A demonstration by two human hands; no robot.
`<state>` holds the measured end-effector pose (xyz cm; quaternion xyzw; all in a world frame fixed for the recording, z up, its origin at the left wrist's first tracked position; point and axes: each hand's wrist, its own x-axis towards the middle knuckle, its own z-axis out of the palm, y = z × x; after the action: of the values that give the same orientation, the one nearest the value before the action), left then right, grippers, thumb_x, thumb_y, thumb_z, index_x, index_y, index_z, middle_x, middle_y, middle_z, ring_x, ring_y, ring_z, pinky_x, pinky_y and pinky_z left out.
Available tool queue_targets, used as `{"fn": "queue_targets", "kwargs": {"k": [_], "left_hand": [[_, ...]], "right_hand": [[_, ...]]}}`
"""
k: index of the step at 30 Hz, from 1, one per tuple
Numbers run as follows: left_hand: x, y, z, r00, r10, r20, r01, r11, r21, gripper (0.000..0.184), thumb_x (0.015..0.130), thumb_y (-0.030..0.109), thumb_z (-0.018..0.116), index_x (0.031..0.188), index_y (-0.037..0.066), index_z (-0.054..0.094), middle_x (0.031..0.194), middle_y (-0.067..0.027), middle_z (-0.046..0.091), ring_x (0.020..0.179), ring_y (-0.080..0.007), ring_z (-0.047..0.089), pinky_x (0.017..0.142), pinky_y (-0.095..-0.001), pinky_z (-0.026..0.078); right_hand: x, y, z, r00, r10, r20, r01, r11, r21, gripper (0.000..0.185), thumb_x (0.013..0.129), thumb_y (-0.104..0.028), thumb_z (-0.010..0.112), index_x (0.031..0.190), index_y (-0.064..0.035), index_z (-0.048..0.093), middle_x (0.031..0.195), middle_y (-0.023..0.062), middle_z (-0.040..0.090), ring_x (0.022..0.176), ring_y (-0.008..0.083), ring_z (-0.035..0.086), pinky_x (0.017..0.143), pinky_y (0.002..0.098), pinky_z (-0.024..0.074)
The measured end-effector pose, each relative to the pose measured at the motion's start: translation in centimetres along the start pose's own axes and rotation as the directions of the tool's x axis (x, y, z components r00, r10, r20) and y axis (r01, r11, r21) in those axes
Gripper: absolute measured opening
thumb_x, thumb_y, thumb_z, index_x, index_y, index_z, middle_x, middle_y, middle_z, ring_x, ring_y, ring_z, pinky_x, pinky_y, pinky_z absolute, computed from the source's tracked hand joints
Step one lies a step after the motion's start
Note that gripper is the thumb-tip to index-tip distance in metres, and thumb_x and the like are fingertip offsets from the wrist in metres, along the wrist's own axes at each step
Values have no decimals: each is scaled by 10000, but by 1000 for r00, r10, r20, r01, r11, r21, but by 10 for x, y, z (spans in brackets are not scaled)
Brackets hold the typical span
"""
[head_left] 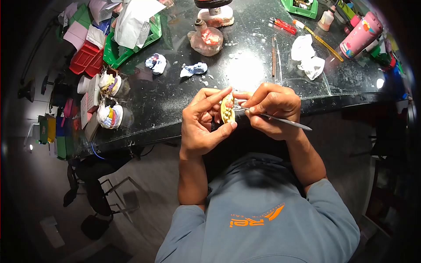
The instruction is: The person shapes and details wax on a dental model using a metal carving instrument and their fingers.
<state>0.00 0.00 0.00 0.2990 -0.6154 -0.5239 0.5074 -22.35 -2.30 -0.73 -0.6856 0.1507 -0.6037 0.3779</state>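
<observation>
At bench edge (162, 129), left hand (198, 122) pinching one yellowish piece (226, 110), right hand (275, 106) one tool (289, 122)

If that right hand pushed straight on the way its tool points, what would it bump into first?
Most likely the yellowish piece held in the left hand: the metal tool in the right hand points towards it. Whether they touch is hard to tell from this view.

We see a yellow, curved moulded piece (227, 109) with pinkish patches, a slim silver-grey metal tool (287, 122), a glossy black tabletop (158, 103) speckled white, a pink cylindrical bottle (360, 36) with multicoloured prints and a grey-blue cloth shirt (263, 195) lettered in orange.
</observation>
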Motion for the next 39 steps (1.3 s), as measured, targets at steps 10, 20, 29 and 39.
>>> {"fn": "queue_targets", "kwargs": {"k": [10,20,29,39], "left_hand": [[0,-1,2,1000,21,0,-21,1000,23,693,775,-75,827,1439,-9,642,1227,-68,579,911,-44,591,763,-185,468],[0,0,3,1000,20,2,-20,1000,19,696,775,-82,823,1441,-9,639,1234,-70,579,931,-51,592,773,-189,472],[3,2,1,999,-35,-1,35,997,-76,673,796,-41,856,1430,-45,629,1177,-79,605,866,-63,633,728,-198,506],[3,5,7,992,-108,-68,98,986,-139,710,801,-47,877,1436,-90,562,1115,-93,671,865,-68,669,736,-205,548]], "right_hand": [[0,-1,4,999,2,-54,-4,1000,-23,172,747,118,752,777,6,625,842,138,706,805,195,737,926,471,660],[1,-2,4,999,-9,-43,8,1000,-19,185,739,135,750,782,5,626,844,138,708,803,192,739,916,464,664],[-1,-5,6,989,106,-106,-103,994,34,140,789,140,703,806,17,638,867,139,702,846,188,734,975,475,641],[-2,-2,14,947,214,-239,-229,973,-38,98,848,55,766,881,21,680,926,136,724,1001,251,772,872,350,601]]}}
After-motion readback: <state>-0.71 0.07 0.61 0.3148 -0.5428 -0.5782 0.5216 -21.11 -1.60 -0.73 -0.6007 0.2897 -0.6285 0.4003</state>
